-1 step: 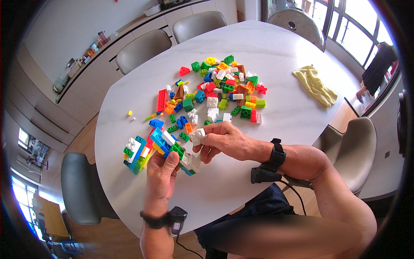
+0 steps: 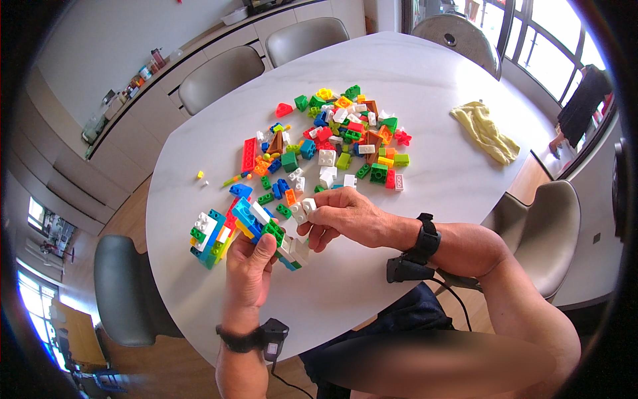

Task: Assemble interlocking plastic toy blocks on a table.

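Note:
My left hand (image 2: 251, 263) is closed around a built-up block model (image 2: 274, 231) of blue, green, white and yellow toy bricks, the thumb pressing on its near side. Just right of it, my right hand (image 2: 342, 219) pinches a white toy brick (image 2: 305, 210) between thumb and fingertips; its studs show, and the fingers cover part of it. Left of my left hand is another built-up section (image 2: 212, 237) in white, blue, green and lime; whether it joins the held model cannot be told. Beyond both hands, many loose bricks (image 2: 325, 157) lie heaped in mixed colours.
A white marbled table (image 2: 425, 80) carries everything. A yellow cloth (image 2: 486, 132) lies crumpled at its right side. Grey chairs (image 2: 222, 78) stand around the edge. Cables run from the devices on my wrists. At the far right another person (image 2: 585, 103) in dark clothing stands near the windows.
The white brick has turned a little in my right fingertips, so its side and a gap between its parts now show. Both hands stay almost in place.

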A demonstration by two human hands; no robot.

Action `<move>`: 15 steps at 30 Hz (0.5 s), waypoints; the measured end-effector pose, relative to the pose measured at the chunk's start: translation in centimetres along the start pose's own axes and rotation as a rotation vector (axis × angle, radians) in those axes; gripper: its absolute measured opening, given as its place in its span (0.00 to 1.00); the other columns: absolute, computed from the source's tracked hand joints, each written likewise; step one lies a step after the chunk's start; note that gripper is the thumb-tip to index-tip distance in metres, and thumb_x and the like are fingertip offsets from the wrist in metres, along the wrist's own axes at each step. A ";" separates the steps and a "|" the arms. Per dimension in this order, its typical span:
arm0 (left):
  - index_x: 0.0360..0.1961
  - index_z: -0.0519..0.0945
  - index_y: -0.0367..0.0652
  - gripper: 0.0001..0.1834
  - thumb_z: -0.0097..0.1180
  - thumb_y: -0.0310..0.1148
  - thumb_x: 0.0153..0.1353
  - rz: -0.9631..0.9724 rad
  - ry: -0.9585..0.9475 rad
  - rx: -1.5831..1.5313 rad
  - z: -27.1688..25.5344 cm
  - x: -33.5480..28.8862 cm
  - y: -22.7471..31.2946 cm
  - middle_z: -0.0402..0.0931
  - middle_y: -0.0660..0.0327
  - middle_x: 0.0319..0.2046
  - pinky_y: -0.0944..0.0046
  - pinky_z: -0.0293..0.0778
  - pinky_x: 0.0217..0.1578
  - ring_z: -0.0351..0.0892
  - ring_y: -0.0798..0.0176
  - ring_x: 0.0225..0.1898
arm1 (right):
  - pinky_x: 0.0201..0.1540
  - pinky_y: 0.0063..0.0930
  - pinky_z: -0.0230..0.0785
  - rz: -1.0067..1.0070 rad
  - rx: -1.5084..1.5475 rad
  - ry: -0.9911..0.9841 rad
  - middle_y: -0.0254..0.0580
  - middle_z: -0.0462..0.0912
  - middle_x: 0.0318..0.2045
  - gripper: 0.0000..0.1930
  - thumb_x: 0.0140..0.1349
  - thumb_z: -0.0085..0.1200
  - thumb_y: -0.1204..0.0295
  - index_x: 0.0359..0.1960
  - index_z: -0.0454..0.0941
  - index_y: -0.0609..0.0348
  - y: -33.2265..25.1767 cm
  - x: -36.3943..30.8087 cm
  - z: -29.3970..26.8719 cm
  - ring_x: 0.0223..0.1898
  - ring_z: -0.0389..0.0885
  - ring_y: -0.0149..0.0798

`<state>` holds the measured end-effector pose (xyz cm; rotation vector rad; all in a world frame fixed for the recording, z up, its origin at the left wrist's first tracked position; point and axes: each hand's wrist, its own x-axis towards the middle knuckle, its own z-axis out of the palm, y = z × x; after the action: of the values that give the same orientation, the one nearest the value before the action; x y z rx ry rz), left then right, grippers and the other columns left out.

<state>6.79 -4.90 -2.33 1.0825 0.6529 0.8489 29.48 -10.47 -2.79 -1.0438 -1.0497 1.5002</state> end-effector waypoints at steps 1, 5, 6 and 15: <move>0.55 0.80 0.44 0.21 0.71 0.41 0.66 0.000 0.003 0.012 -0.2 0.0 -0.1 0.83 0.66 0.43 0.71 0.76 0.45 0.81 0.73 0.42 | 0.43 0.35 0.86 0.011 0.034 0.016 0.51 0.87 0.43 0.19 0.77 0.47 0.64 0.52 0.77 0.72 -0.1 0.0 0.1 0.37 0.89 0.39; 0.55 0.79 0.46 0.21 0.71 0.41 0.66 0.006 0.033 -0.008 0.0 0.2 -0.4 0.83 0.68 0.44 0.71 0.76 0.44 0.81 0.74 0.42 | 0.43 0.38 0.88 0.029 0.151 0.063 0.56 0.87 0.45 0.26 0.79 0.49 0.54 0.56 0.74 0.72 0.0 0.4 -0.5 0.40 0.91 0.42; 0.55 0.79 0.46 0.21 0.71 0.41 0.66 0.006 0.033 -0.008 -0.2 0.2 -0.5 0.83 0.68 0.44 0.71 0.76 0.44 0.81 0.74 0.42 | 0.43 0.38 0.88 0.030 0.151 0.063 0.56 0.87 0.45 0.26 0.79 0.49 0.54 0.56 0.74 0.72 0.0 0.5 -0.6 0.40 0.91 0.42; 0.55 0.79 0.46 0.24 0.75 0.37 0.62 0.020 0.052 -0.066 -0.3 0.4 -0.5 0.83 0.68 0.46 0.66 0.79 0.48 0.83 0.70 0.46 | 0.34 0.30 0.80 -0.108 -0.332 0.009 0.43 0.86 0.33 0.25 0.70 0.63 0.52 0.47 0.82 0.67 0.4 -0.2 0.0 0.33 0.85 0.33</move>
<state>6.87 -4.54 -2.95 1.0110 0.6542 0.9125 29.39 -10.77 -3.12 -1.1992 -1.3586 1.2583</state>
